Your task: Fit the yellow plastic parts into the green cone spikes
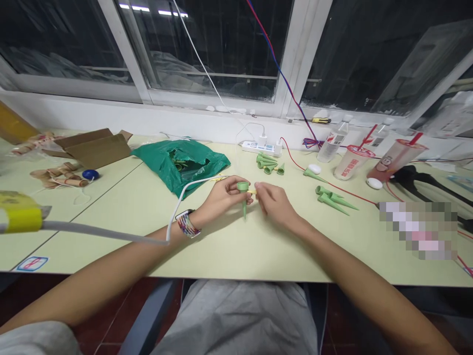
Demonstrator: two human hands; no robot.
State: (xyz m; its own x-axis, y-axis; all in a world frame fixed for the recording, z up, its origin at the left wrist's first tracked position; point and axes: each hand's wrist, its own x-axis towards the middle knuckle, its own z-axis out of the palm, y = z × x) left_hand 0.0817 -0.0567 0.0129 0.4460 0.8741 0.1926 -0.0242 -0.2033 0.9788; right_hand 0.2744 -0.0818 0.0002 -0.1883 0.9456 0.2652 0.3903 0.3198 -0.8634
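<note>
My left hand, with a patterned watch band at the wrist, is closed on a green plastic spike. The spike stands upright, its round cup on top and its tip pointing down over the table. From the spike's side a small yellow piece sticks out toward my right hand. My right thumb and fingers pinch at the end of that yellow piece; the fingertips partly hide it. Beyond my hands lies a group of green spikes, and more spikes lie to the right.
A torn green plastic bag lies behind my left hand. A white cable crosses my left forearm. Far left are a cardboard box and wooden toys. A power strip, drink cups and a bottle stand along the back.
</note>
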